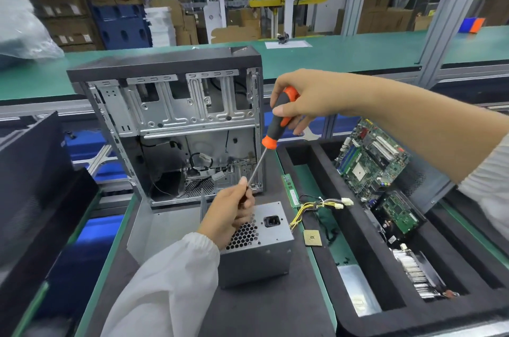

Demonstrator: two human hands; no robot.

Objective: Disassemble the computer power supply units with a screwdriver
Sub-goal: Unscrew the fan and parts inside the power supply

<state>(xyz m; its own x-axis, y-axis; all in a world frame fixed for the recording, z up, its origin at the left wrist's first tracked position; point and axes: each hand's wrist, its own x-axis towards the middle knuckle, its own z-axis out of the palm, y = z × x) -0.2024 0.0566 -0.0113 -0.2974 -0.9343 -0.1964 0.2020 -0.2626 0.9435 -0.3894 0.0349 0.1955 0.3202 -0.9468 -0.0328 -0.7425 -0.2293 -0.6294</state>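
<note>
A grey metal power supply unit lies on the dark mat in front of me, its honeycomb vent and black socket facing up. Yellow and black cables run from it to the right. My right hand grips the orange and black handle of a screwdriver, held up in the air and slanting down to the left. My left hand pinches the lower end of the metal shaft just above the unit's vent; the tip is hidden by my fingers.
An open, emptied computer case stands upright right behind the unit. At right, a black foam tray holds a motherboard, a smaller card, a heatsink, a memory stick and a CPU chip. A dark panel leans at left.
</note>
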